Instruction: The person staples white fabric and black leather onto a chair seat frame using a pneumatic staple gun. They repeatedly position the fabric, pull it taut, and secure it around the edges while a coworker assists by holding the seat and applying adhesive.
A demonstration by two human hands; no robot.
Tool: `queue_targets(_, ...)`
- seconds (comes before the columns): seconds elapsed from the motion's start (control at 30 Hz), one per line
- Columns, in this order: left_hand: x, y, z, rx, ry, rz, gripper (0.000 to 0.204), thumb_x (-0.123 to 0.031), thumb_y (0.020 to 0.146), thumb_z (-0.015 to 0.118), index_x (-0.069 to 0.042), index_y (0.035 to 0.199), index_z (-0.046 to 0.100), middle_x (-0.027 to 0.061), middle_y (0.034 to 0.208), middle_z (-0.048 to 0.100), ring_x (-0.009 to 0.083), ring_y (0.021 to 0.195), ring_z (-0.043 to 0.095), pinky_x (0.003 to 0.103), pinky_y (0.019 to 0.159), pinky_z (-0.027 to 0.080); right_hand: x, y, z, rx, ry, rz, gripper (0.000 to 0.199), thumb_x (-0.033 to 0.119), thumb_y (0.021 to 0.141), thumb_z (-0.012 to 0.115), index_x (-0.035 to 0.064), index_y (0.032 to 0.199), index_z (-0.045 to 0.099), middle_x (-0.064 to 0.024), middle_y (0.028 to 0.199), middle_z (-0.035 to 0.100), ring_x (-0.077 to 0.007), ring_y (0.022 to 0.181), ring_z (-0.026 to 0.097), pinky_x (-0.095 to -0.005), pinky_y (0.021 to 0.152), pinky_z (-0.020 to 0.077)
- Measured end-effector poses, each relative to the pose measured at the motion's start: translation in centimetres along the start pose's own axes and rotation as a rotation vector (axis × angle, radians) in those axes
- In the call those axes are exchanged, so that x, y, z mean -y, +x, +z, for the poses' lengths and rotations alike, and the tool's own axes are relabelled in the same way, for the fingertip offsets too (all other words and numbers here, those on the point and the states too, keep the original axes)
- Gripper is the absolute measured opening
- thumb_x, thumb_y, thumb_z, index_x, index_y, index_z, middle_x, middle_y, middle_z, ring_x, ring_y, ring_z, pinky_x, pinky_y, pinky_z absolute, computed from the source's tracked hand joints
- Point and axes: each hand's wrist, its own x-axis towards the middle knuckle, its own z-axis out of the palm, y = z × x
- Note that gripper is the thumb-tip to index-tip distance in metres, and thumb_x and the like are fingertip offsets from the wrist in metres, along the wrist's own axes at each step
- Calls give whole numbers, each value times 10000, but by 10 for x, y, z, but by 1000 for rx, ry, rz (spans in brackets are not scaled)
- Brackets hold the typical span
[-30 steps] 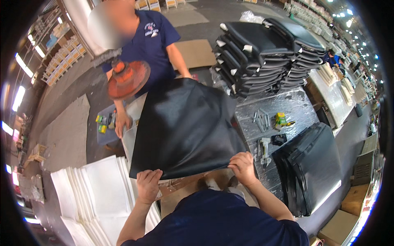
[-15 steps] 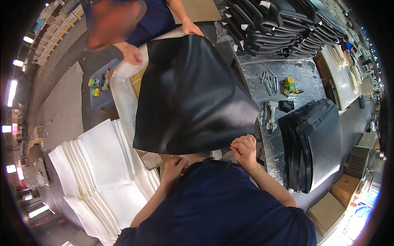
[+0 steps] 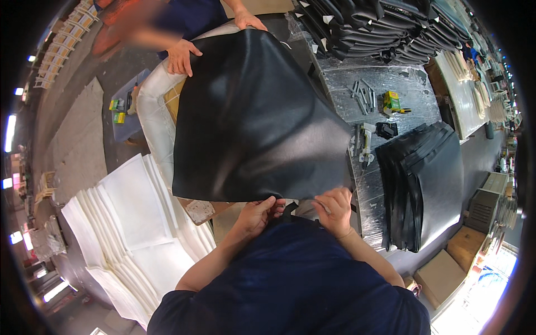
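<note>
A large black leather-like sheet point(image 3: 245, 128) lies draped over a frame with white padded edging point(image 3: 149, 109). My left hand point(image 3: 258, 215) pinches the sheet's near edge around its middle. Close to the near right corner, my right hand point(image 3: 336, 211) has its fingers curled together on the edge of the sheet. Across from me, a co-worker's hand point(image 3: 182, 56) rests at the far left edge of the sheet, while the other hand point(image 3: 249, 21) touches its far corner. Most of the frame is hidden under the sheet.
White foam sheets point(image 3: 139, 218) are stacked at left. On the plastic-covered table point(image 3: 385, 84) to the right are a staple gun point(image 3: 366, 142), staple strips point(image 3: 363, 96), a green-yellow box point(image 3: 392, 101) and black sheets point(image 3: 430, 184). More folded black pieces point(image 3: 379, 33) are piled behind.
My left hand has moved right and taken hold of the sheet's near edge. The co-worker's hand at the left has come onto the sheet. My right hand stays near the corner.
</note>
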Motion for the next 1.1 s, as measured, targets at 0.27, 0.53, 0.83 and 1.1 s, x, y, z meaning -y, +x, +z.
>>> queue_targets(0.27, -7, 6, 6, -15, 58, -45, 214, -198, 1060, 772, -17, 1175, 771, 79, 1124, 788, 166, 981, 711, 338, 859, 564, 7, 10, 37, 860, 1186, 898, 520, 443, 1061, 772, 16, 1328, 639, -28, 1177, 718, -121, 1071, 655, -316, 918, 544)
queue_targets(0.53, 7, 20, 5, -123, 142, -53, 219, -287, 1055, 790, -72, 1014, 799, 33, 1027, 781, 116, 828, 618, 282, 763, 500, 18, 29, 74, 488, 1482, 1284, 299, 267, 1031, 819, -21, 1034, 737, -112, 991, 755, -235, 844, 735, -392, 770, 615)
queue_targets(0.83, -27, -29, -23, -159, -285, 267, 423, -412, 1112, 684, -51, 1332, 671, 128, 1209, 765, 294, 1086, 716, 452, 950, 566, -4, 22, 79, 325, 1531, 1349, 288, 288, 1046, 794, 40, 1175, 723, -112, 1140, 749, -287, 1020, 719, -468, 910, 596)
queue_targets(1.1, -35, -41, -57, -230, -254, 342, 455, -450, 1146, 602, -42, 1336, 667, 165, 1231, 764, 341, 1145, 721, 505, 1013, 555, -58, 68, 65, -285, 1652, 1410, 219, 284, 1058, 774, 138, 1192, 683, -59, 1158, 721, -285, 1063, 674, -535, 986, 538)
